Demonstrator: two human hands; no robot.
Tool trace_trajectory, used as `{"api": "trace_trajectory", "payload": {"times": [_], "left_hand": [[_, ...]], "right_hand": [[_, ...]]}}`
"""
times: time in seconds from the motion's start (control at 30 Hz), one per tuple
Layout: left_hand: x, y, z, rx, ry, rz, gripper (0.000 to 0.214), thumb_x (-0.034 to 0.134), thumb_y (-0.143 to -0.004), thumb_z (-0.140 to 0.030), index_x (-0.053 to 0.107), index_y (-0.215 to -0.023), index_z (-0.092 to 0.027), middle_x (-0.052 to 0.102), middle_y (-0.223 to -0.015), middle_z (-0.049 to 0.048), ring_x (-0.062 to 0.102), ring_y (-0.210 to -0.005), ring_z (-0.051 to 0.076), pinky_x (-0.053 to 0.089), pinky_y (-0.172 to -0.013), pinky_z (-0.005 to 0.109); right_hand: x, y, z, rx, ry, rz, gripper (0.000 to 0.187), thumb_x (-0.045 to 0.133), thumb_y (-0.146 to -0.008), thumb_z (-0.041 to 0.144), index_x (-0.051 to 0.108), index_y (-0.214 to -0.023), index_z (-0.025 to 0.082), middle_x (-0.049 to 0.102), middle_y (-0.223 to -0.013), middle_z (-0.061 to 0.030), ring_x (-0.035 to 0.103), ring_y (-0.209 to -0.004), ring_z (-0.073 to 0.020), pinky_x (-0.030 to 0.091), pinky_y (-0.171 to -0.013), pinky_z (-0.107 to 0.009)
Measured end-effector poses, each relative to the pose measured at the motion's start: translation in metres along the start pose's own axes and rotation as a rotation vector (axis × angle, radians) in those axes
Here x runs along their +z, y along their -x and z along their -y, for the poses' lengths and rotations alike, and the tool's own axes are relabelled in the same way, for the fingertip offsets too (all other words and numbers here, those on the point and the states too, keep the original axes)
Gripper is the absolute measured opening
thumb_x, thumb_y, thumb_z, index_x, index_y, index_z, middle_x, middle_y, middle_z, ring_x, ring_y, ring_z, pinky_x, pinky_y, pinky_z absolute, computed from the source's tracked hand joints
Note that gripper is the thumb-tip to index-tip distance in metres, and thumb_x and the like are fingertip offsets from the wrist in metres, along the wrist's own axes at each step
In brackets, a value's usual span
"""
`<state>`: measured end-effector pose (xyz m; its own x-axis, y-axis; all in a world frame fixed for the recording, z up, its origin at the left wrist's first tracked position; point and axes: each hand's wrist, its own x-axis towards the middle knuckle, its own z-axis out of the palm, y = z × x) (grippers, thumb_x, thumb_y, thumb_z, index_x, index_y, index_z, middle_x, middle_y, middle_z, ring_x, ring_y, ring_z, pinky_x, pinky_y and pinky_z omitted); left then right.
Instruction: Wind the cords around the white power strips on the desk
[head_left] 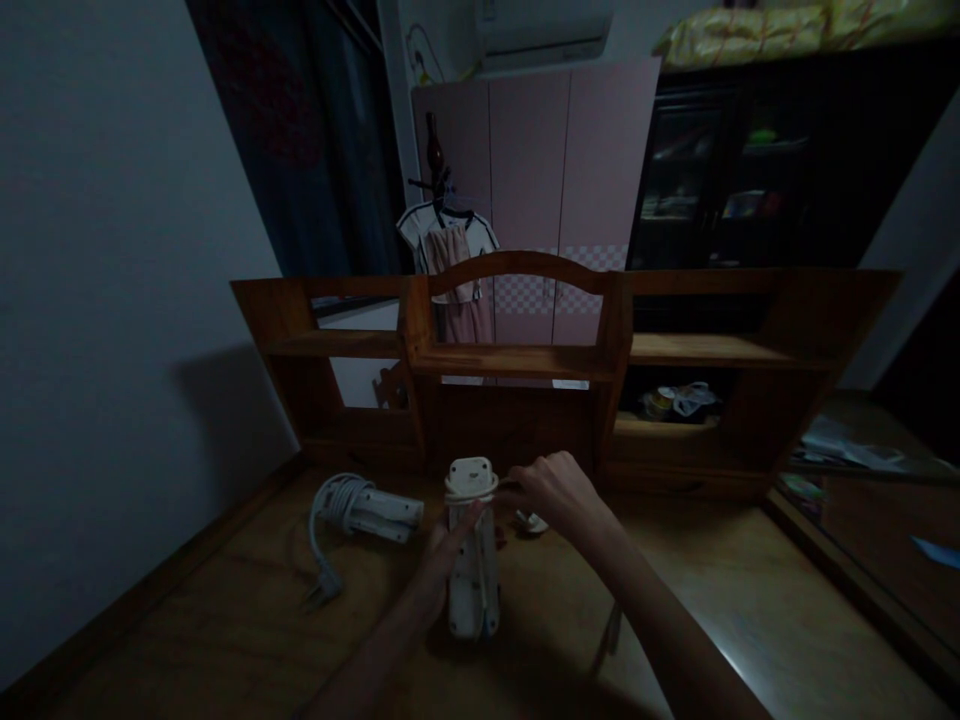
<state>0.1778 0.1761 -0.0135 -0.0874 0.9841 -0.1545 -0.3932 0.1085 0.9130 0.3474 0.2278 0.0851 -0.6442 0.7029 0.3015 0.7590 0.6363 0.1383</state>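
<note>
A white power strip (466, 590) is held up, long side pointing away from me, with its cord (471, 490) looped around the far end. My left hand (439, 570) grips the strip from its left side, thumb lying over it near the cord. Off the strip's right side, my right hand (551, 488) is closed with the cord pinched in its fingers. What looks like the plug (531, 522) shows below that hand, partly hidden. To the left lies a second power strip (386, 515), its cord wound around one end and its plug (324, 588) on the table.
A wooden shelf unit (517, 360) stands along the table's back edge. Its lower right compartment holds a plastic bag (694, 398) and a roll of tape (658, 402). A thin dark strip-like item (609, 635) lies on the wooden table (712, 610), right of the middle. A wall (135, 350) borders the left.
</note>
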Motion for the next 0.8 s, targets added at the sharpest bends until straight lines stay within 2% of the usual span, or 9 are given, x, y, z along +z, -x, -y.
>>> {"api": "trace_trajectory", "payload": {"times": [0.1,0.2,0.3,0.4,0.53,0.63,0.73,0.8], "left_hand": [[0.002,0.002,-0.006,-0.020,-0.063,0.021,0.067,0.067,-0.073,-0.052,0.050,-0.122,-0.010,0.070,-0.089,0.0140,0.069,-0.075,0.025,0.055,-0.067,0.035],[0.003,0.006,-0.014,0.049,-0.123,0.102,0.067,0.075,-0.067,-0.044,0.052,-0.122,-0.013,0.069,-0.098,0.0116,0.068,-0.083,0.023,0.054,-0.073,0.032],[0.001,0.007,-0.017,0.037,-0.138,0.158,0.064,0.077,-0.066,-0.039,0.053,-0.120,-0.014,0.068,-0.102,0.0117,0.067,-0.086,0.025,0.054,-0.073,0.032],[-0.002,0.004,-0.013,0.036,-0.135,0.112,0.063,0.077,-0.066,-0.038,0.052,-0.118,-0.015,0.069,-0.098,0.0112,0.068,-0.080,0.024,0.054,-0.070,0.033],[-0.005,-0.003,-0.004,0.162,-0.204,0.004,0.062,0.076,-0.065,-0.041,0.053,-0.118,-0.015,0.069,-0.095,0.0092,0.067,-0.076,0.022,0.052,-0.066,0.030],[-0.004,-0.005,-0.002,0.235,-0.261,-0.054,0.056,0.072,-0.069,-0.043,0.056,-0.115,-0.015,0.069,-0.097,0.0101,0.067,-0.081,0.023,0.052,-0.069,0.030],[-0.005,-0.008,-0.006,0.319,-0.244,-0.048,0.051,0.069,-0.073,-0.040,0.055,-0.115,-0.015,0.067,-0.108,0.0121,0.064,-0.096,0.024,0.051,-0.079,0.031],[-0.008,-0.012,-0.008,0.346,-0.223,-0.064,0.053,0.069,-0.073,-0.040,0.054,-0.117,-0.016,0.065,-0.111,0.0128,0.064,-0.096,0.024,0.050,-0.080,0.032]], "right_hand": [[0.002,0.000,-0.003,-0.008,-0.018,0.018,0.064,0.026,-0.091,0.062,0.070,-0.074,0.018,0.070,-0.071,-0.0094,0.068,-0.070,-0.0212,0.029,-0.055,-0.026],[0.005,0.000,-0.007,0.005,-0.028,0.017,0.063,0.026,-0.093,0.059,0.071,-0.074,0.019,0.071,-0.074,-0.0097,0.068,-0.072,-0.0207,0.030,-0.056,-0.026],[0.009,-0.001,-0.013,0.023,-0.035,0.007,0.061,0.027,-0.093,0.058,0.071,-0.076,0.020,0.071,-0.077,-0.0097,0.067,-0.074,-0.0207,0.030,-0.057,-0.025],[0.011,-0.001,-0.017,0.046,-0.054,-0.010,0.060,0.025,-0.093,0.058,0.071,-0.078,0.022,0.072,-0.078,-0.0085,0.068,-0.076,-0.0208,0.032,-0.058,-0.025],[0.011,-0.003,-0.014,0.096,-0.070,0.029,0.057,0.027,-0.094,0.056,0.070,-0.081,0.021,0.071,-0.082,-0.0097,0.067,-0.080,-0.0221,0.035,-0.061,-0.026],[0.012,-0.003,-0.006,0.120,-0.081,0.091,0.044,0.031,-0.097,0.044,0.068,-0.091,0.021,0.071,-0.084,-0.0092,0.067,-0.082,-0.0215,0.037,-0.062,-0.025],[0.013,0.001,0.000,0.134,-0.093,0.125,0.025,0.039,-0.095,0.028,0.062,-0.106,0.025,0.070,-0.085,-0.0065,0.067,-0.078,-0.0208,0.039,-0.059,-0.024],[0.012,0.005,0.002,0.153,-0.097,0.145,0.025,0.046,-0.090,0.020,0.059,-0.111,0.025,0.070,-0.086,-0.0062,0.068,-0.079,-0.0218,0.040,-0.060,-0.025]]}}
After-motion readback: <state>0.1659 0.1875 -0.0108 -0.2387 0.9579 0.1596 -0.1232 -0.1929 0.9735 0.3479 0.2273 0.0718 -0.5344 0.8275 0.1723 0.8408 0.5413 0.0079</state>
